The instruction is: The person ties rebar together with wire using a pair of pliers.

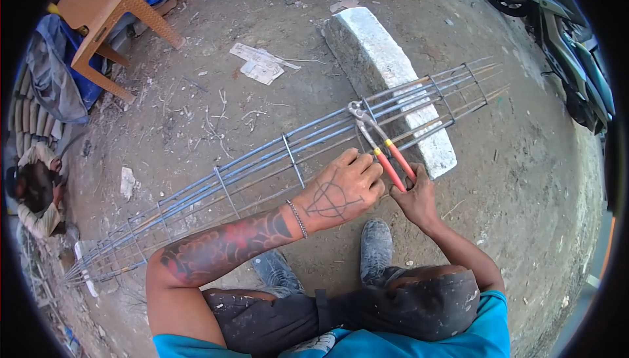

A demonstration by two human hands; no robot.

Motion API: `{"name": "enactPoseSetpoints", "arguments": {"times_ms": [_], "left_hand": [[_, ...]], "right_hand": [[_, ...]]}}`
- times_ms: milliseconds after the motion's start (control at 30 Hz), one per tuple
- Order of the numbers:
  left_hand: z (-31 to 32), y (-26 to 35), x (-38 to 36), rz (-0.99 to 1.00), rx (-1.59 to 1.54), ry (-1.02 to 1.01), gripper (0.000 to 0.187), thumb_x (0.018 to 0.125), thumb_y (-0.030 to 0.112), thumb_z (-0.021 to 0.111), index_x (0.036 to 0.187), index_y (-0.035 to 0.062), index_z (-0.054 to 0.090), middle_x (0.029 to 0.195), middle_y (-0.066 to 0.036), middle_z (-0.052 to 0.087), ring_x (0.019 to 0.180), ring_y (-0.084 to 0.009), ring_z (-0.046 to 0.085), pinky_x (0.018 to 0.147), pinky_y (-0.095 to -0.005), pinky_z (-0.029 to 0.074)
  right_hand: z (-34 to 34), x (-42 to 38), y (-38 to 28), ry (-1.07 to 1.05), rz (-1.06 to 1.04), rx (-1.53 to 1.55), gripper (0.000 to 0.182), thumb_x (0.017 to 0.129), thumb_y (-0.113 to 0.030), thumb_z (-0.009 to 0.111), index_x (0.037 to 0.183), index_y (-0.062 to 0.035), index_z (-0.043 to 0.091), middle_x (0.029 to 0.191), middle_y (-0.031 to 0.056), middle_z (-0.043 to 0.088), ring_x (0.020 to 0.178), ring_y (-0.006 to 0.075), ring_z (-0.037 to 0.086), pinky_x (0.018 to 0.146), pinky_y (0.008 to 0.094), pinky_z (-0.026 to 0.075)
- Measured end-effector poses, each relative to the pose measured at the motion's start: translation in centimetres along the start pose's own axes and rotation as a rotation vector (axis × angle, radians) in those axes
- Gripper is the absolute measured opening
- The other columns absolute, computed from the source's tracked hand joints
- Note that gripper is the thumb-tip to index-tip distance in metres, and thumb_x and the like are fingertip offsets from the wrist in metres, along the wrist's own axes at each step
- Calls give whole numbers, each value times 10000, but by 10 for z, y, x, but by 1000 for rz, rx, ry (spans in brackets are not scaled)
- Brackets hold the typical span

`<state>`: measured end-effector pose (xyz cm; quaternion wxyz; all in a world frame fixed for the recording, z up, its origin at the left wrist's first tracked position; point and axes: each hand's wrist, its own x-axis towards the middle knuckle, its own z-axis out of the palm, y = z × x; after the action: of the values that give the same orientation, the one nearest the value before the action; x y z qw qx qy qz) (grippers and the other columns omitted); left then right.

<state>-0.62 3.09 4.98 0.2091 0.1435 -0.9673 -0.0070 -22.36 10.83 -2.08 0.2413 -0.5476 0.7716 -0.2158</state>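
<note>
A long cage of steel bars (262, 155) with square stirrups runs across the ground in front of me. My right hand (418, 199) grips the red-handled pincers (396, 168), which have yellow bands and a bare metal head. Their jaws rest at the cage's upper bars, close to a stirrup (367, 108). My left hand (344, 186) is closed beside the handles, at the near side of the cage. Its fingers are curled under, and what they hold, if anything, is hidden.
A white-topped concrete block (386, 56) lies under the cage's right part. An orange plastic chair (108, 30) stands upper left, near blue tarps. Another person (39, 191) is at the left edge by the cage's far end. A motorbike (557, 37) is parked upper right.
</note>
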Motion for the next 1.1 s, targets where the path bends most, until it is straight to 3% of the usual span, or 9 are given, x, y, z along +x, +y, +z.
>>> {"name": "enactPoseSetpoints", "arguments": {"times_ms": [100, 200, 367, 467, 533, 700, 833, 900, 1100], "left_hand": [[-3, 8, -33, -122, 139, -374, 162, 723, 112, 618, 869, 67, 670, 839, -45, 579, 846, -179, 548, 792, -336, 436], [0, 17, -63, -299, 131, -568, 185, 726, 107, 618, 898, 63, 672, 854, -49, 592, 878, -182, 547, 784, -335, 429], [-11, 29, -65, -383, 219, -352, 210, 728, 106, 624, 932, 73, 663, 871, -29, 579, 875, -183, 534, 798, -351, 430], [-35, 25, -74, -364, 262, -276, 226, 726, 108, 632, 950, 86, 653, 882, -14, 563, 872, -185, 530, 820, -358, 432], [-51, 19, -89, -378, 305, -274, 236, 724, 110, 637, 960, 93, 646, 890, -8, 556, 872, -186, 528, 837, -361, 434], [-120, 7, -143, -448, 500, -257, 249, 752, 114, 664, 997, 136, 627, 945, -9, 579, 901, -190, 550, 881, -386, 435], [-206, 53, -193, -1007, 768, 28, 157, 787, 73, 702, 941, 80, 676, 949, -64, 609, 902, -234, 567, 803, -363, 448], [-226, 81, -208, -1191, 702, 188, 133, 848, 73, 669, 970, 20, 679, 961, -90, 630, 878, -253, 607, 762, -333, 476], [-201, 95, -204, -1261, 478, 392, 126, 891, 79, 628, 973, -3, 678, 935, -118, 641, 831, -199, 625, 732, -307, 483]], "right_hand": [[-1, 13, -3, -211, -20, -71, 645, 647, -118, 754, 1197, 55, 466, 811, 175, 579, 729, 355, 608, 648, 427, 498], [-1, 16, 7, 221, -543, -208, 668, 624, -16, 710, 1225, 25, 423, 1196, 248, 430, 1052, 413, 504, 832, 441, 468], [-9, 28, 17, 27, -518, 2, 471, 687, 14, 597, 1140, 7, 470, 1073, 194, 505, 963, 379, 556, 808, 411, 484], [-35, 33, 14, -490, -194, 378, 319, 702, -19, 541, 1019, -2, 517, 988, 164, 567, 1009, 366, 586, 839, 415, 491], [-31, 20, 7, -804, 175, 1311, 212, 707, -68, 528, 916, -32, 527, 919, 135, 601, 1074, 342, 591, 880, 432, 489], [-3, 15, 6, -1027, -19, 1329, 322, 743, -140, 536, 1042, -21, 550, 932, 132, 600, 1025, 301, 610, 858, 411, 490], [9, 15, -15, -533, -191, 483, 264, 763, -124, 605, 991, -2, 553, 960, 129, 578, 944, 310, 549, 849, 407, 427], [19, 25, -37, 35, -640, 33, 261, 797, -93, 640, 1022, 10, 558, 1034, 161, 546, 1030, 334, 513, 904, 422, 398], [26, 16, -34, -12, -604, -212, 418, 791, -166, 729, 1153, -17, 583, 1220, 181, 518, 1237, 368, 428, 1050, 483, 295]]}}
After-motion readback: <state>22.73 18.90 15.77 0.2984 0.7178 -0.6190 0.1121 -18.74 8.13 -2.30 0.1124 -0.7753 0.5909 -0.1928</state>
